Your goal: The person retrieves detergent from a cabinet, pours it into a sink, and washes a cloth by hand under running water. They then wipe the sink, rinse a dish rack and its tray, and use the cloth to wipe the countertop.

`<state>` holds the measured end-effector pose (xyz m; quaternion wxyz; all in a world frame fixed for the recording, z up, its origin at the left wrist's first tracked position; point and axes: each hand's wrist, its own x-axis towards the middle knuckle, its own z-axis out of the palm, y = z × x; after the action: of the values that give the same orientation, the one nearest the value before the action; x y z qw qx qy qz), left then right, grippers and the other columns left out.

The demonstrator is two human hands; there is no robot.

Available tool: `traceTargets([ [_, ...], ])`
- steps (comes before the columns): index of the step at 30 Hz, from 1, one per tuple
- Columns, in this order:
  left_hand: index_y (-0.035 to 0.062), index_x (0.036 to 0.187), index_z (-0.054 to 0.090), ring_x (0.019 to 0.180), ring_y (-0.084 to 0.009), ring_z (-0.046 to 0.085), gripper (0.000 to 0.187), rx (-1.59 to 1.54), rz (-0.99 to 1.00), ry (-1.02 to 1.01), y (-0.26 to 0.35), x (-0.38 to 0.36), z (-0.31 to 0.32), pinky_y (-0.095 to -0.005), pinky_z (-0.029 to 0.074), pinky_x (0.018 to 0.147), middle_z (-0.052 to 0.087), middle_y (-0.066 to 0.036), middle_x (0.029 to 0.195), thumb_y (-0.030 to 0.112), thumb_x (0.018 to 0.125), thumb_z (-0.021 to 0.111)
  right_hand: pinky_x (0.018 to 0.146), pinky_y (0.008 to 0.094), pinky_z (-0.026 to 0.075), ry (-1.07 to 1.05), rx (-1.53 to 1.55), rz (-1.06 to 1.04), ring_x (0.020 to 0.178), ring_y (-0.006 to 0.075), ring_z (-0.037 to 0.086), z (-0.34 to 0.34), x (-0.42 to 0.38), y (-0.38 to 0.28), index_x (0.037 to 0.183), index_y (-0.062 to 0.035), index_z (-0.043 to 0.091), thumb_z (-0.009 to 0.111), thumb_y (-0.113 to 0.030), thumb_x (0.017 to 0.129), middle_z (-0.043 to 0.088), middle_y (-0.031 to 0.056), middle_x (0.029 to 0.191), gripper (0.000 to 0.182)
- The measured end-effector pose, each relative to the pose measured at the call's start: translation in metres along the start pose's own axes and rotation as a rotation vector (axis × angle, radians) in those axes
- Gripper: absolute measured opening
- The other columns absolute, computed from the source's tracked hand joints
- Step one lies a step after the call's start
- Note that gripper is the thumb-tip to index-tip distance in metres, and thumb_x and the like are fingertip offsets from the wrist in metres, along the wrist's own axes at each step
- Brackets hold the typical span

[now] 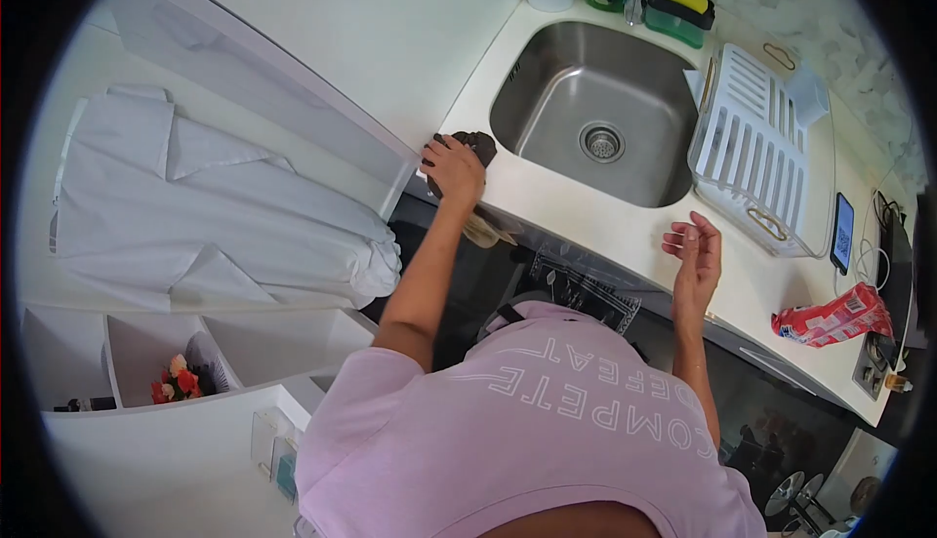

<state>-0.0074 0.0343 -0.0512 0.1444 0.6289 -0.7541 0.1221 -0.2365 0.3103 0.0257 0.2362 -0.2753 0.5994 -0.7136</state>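
- Your shirt (547, 411) reads "COMPETE" and a second word, roughly "DEFEAT", reversed in this view.
- Your right hand (695, 250) hangs open and empty over the counter (625, 231) edge.
- Your left hand (452, 169) presses closed on a dark cloth (478, 145) at the sink (595, 109) corner; wiping looks underway there, with the counter toward your right hand probably left.
- Beyond your right hand, the red packet (832, 316) print is unreadable.
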Motion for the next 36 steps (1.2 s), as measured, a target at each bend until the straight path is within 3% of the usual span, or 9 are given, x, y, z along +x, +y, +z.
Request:
traceTargets([
  [4, -0.0042, 0.113, 0.048, 0.095, -0.0395, 0.041, 0.039, -0.091, -0.045, 0.103, 0.009, 0.022, 0.011, -0.0536, 0.035, 0.075, 0.045, -0.024, 0.104, 0.021, 0.083, 0.048, 0.072, 0.0230, 0.046, -0.123, 0.013, 0.062, 0.077, 0.0091, 0.054, 0.039, 0.002, 0.010, 0.110, -0.0005, 0.048, 0.046, -0.015, 0.093, 0.058, 0.0050, 0.085, 0.023],
  [8, 0.0025, 0.118, 0.048, 0.098, -0.0314, 0.050, 0.040, -0.886, 0.374, 0.011, 0.017, 0.040, -0.008, -0.0403, 0.036, 0.089, 0.053, -0.017, 0.107, 0.006, 0.078, 0.052, 0.077, 0.0251, 0.046, -0.223, 0.240, 0.192, 0.087, 0.0121, 0.054, 0.116, 0.018, 0.025, 0.118, -0.0041, 0.046, 0.047, -0.013, 0.092, 0.056, 0.0078, 0.097, 0.027],
  [11, 0.0041, 0.140, 0.014, 0.127, -0.0315, 0.031, 0.076, -1.362, 0.603, -0.274, 0.028, 0.017, -0.085, -0.0363, 0.025, 0.102, 0.034, -0.020, 0.136, 0.004, 0.076, 0.056, 0.080, 0.0268, 0.047, -0.214, 0.534, 0.339, 0.095, 0.0144, 0.052, 0.192, 0.032, 0.018, 0.123, -0.0073, 0.044, 0.050, -0.009, 0.090, 0.053, 0.0092, 0.106, 0.034],
  [17, -0.0021, 0.135, 0.025, 0.126, -0.0289, 0.034, 0.063, -1.312, 0.415, 0.143, -0.062, 0.006, -0.142, -0.0396, 0.028, 0.102, 0.032, -0.019, 0.137, -0.004, 0.079, 0.053, 0.079, 0.0252, 0.048, -0.341, 0.663, 0.105, 0.094, 0.0142, 0.053, 0.308, 0.051, -0.039, 0.134, -0.0128, 0.031, 0.055, -0.006, 0.086, 0.051, 0.0080, 0.109, 0.054],
  [20, -0.0028, 0.129, 0.033, 0.113, -0.0253, 0.047, 0.049, -1.315, 0.289, 0.209, -0.110, 0.006, -0.132, -0.0362, 0.036, 0.097, 0.040, -0.017, 0.128, -0.007, 0.082, 0.047, 0.100, 0.0306, 0.028, -0.320, 0.248, -0.407, 0.122, 0.0217, 0.035, 0.377, 0.049, -0.056, 0.142, -0.0096, 0.005, 0.040, -0.019, 0.093, 0.015, 0.0175, 0.143, 0.061],
  [22, -0.0029, 0.127, 0.036, 0.108, -0.0250, 0.050, 0.045, -1.253, 0.249, 0.275, -0.128, 0.003, -0.126, -0.0358, 0.038, 0.094, 0.042, -0.016, 0.124, -0.007, 0.083, 0.046, 0.103, 0.0333, 0.023, -0.349, -0.007, -0.616, 0.127, 0.0253, 0.030, 0.398, 0.028, -0.041, 0.141, -0.0062, 0.011, 0.038, -0.014, 0.092, 0.022, 0.0186, 0.141, 0.056],
  [29, -0.0026, 0.116, 0.047, 0.100, -0.0246, 0.054, 0.032, -1.215, 0.318, 0.136, -0.128, 0.001, -0.109, -0.0317, 0.046, 0.084, 0.044, -0.018, 0.117, -0.004, 0.084, 0.046, 0.097, 0.0278, 0.032, -0.255, -0.018, -0.318, 0.117, 0.0184, 0.042, 0.371, 0.057, 0.039, 0.132, -0.0010, 0.029, 0.041, 0.008, 0.084, 0.040, 0.0159, 0.128, 0.050],
  [32, -0.0022, 0.114, 0.049, 0.095, -0.0234, 0.056, 0.030, -1.119, 0.407, 0.195, -0.127, 0.003, -0.104, -0.0310, 0.049, 0.078, 0.046, -0.017, 0.115, -0.004, 0.084, 0.046, 0.097, 0.0453, 0.033, -0.186, -0.698, -0.570, 0.118, 0.0392, 0.035, 0.351, 0.091, 0.078, 0.125, -0.0095, 0.040, 0.048, 0.000, 0.081, 0.037, 0.0211, 0.129, 0.046],
  [36, -0.0029, 0.109, 0.054, 0.088, -0.0242, 0.058, 0.029, -1.246, 0.262, 0.060, -0.118, -0.002, -0.098, -0.0307, 0.050, 0.075, 0.052, -0.017, 0.108, -0.008, 0.082, 0.048, 0.096, 0.0527, 0.032, -0.305, -0.715, -0.312, 0.114, 0.0527, 0.028, 0.353, 0.134, 0.137, 0.123, -0.0200, 0.043, 0.051, -0.001, 0.080, 0.021, 0.0258, 0.137, 0.048],
])
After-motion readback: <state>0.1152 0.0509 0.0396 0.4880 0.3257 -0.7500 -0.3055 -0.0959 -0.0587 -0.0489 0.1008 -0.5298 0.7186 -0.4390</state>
